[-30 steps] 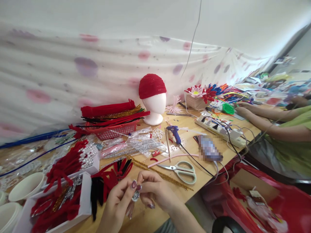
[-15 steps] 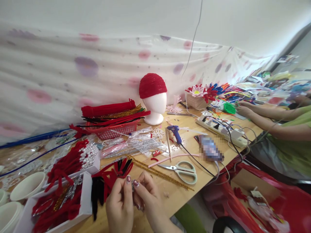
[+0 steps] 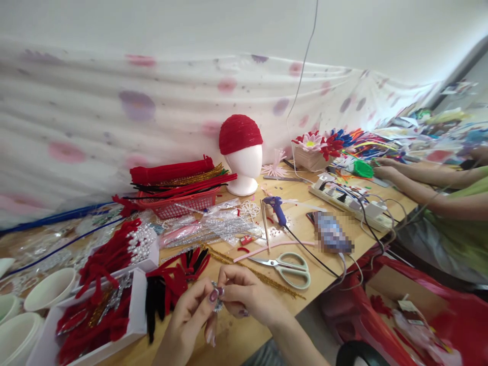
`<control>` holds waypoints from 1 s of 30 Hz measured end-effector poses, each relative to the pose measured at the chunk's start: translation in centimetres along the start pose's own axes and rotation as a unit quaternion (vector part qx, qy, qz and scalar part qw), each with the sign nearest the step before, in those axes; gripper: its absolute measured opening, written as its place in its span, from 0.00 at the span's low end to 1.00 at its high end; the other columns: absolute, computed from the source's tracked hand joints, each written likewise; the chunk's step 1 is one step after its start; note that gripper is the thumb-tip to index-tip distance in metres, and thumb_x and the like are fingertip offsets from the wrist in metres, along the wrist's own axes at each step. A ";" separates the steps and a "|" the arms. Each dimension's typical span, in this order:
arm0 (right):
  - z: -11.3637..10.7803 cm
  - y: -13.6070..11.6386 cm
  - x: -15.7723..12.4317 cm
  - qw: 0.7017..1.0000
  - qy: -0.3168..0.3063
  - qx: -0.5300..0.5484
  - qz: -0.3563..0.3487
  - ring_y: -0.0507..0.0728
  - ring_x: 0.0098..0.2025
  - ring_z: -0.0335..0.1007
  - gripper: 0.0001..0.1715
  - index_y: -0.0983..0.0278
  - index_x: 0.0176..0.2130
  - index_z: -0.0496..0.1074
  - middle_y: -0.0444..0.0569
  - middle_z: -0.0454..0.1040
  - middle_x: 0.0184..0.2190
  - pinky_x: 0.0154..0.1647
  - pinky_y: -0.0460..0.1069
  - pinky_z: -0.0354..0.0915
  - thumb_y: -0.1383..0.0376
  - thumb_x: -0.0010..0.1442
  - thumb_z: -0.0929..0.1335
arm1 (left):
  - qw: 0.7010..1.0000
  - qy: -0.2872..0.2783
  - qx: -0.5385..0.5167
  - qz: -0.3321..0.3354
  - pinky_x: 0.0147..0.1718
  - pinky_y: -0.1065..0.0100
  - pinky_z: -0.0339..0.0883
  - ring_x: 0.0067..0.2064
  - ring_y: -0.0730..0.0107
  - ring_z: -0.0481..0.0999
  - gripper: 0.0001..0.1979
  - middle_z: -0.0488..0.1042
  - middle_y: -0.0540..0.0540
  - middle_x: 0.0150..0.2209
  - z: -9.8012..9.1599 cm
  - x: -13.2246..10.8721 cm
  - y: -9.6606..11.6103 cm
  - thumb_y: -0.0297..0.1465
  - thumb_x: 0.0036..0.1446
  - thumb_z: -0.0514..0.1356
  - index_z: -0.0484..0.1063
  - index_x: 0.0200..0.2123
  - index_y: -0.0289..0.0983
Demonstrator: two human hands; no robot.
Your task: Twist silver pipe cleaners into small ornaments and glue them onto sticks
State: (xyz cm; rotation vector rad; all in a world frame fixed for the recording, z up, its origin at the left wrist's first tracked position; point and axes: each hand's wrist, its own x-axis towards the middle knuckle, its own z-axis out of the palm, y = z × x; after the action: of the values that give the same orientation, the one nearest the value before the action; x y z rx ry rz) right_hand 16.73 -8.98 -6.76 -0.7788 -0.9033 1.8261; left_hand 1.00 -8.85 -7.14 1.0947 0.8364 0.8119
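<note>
My left hand (image 3: 188, 323) and my right hand (image 3: 244, 295) meet at the near edge of the wooden table (image 3: 290, 300). Both pinch a small silver sparkly ornament (image 3: 218, 304) between thumb and fingertips. Red and black pipe-cleaner pieces (image 3: 171, 284) lie just left of my hands. Beyond my right hand, a gold pipe cleaner (image 3: 259, 277) and a pair of pale-handled scissors (image 3: 290, 267) rest on the table.
White trays (image 3: 131, 325) of red pipe cleaners and pearls, white bowls (image 3: 49, 287), a red basket (image 3: 179, 201), a foam head with a red cap (image 3: 241, 152), a blue glue gun (image 3: 276, 208), a power strip (image 3: 351, 201). Another person's arms (image 3: 419, 180) at right.
My hands stayed together on the silver ornament, turning it slightly; they shifted a little left and then back right. The view drifted slightly.
</note>
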 end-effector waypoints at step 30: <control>-9.8 -1.8 -2.3 0.653 0.575 -0.427 -0.246 0.62 0.38 0.70 0.27 0.61 0.38 0.65 0.52 0.72 0.36 0.42 0.56 0.68 0.42 0.56 0.69 | 0.968 0.180 -0.139 0.107 0.23 0.73 0.60 0.20 0.77 0.61 0.22 0.64 0.57 0.16 2.3 1.9 -0.9 0.47 0.55 0.69 0.65 0.23 0.39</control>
State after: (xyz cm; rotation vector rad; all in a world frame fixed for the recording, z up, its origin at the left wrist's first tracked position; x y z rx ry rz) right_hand 26.37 -8.04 -10.15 -1.7451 -0.8693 0.0760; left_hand 4.03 -8.32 -7.79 0.8066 0.8796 1.2967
